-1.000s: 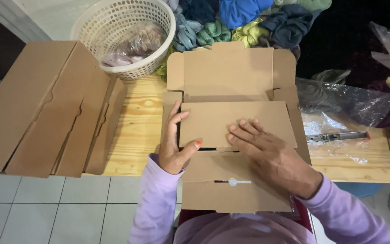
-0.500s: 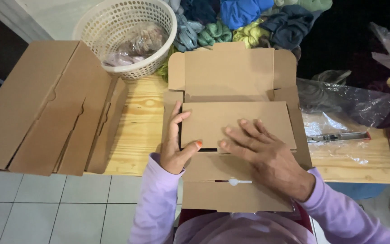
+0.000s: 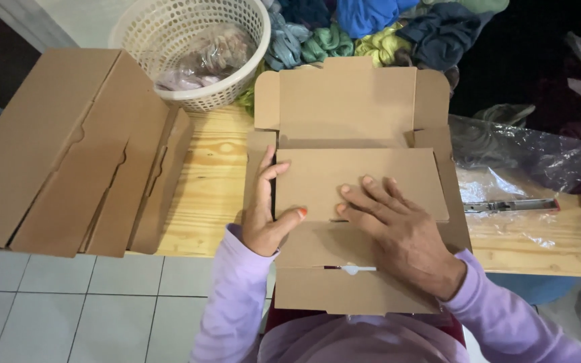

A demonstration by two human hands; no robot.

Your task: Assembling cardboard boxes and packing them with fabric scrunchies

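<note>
my right hand (image 3: 398, 232) has slid down the cardboard box (image 3: 354, 175) flap — now pressing flat, palm open; left hand (image 3: 267, 208) grips its left wall — fold nearly seated.

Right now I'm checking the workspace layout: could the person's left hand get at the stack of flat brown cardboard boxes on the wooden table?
Probably yes. The left hand grips the open cardboard box's left edge; only bare wooden table separates it from the stack of flat brown cardboard boxes.
</note>
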